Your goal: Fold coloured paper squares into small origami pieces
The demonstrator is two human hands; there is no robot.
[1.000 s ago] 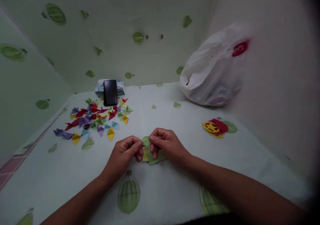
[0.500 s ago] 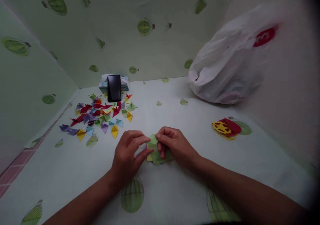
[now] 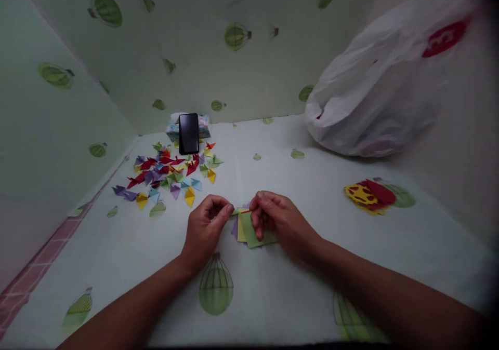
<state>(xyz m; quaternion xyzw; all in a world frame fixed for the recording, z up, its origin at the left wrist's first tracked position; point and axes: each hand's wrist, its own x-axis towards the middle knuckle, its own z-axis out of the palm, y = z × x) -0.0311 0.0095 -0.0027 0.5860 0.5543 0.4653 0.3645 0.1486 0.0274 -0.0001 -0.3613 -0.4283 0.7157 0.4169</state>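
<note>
My left hand (image 3: pixel 208 225) pinches a small green paper piece (image 3: pixel 235 212) between thumb and forefinger. A thin red strip (image 3: pixel 245 212) runs from near that piece into the fingertips of my right hand (image 3: pixel 278 216), which are closed on it. What the strip is exactly I cannot make out. Directly beneath both hands lies a loose stack of square paper sheets, with a green sheet (image 3: pixel 257 239) on top, a yellow sheet (image 3: pixel 241 227) under it and purple edges showing. My right fingers partly cover the stack.
Many colourful folded paper figures (image 3: pixel 167 173) are spread at the left. Behind them a phone (image 3: pixel 189 134) leans on a tissue box (image 3: pixel 204 126). Red and yellow paper cut-outs (image 3: pixel 368 194) lie at the right, before a white plastic bag (image 3: pixel 362 106).
Both hands have drawn slightly apart. The green piece has turned from showing its face to a thin edge, and the red strip has come into view. The camera view has shifted a little.
</note>
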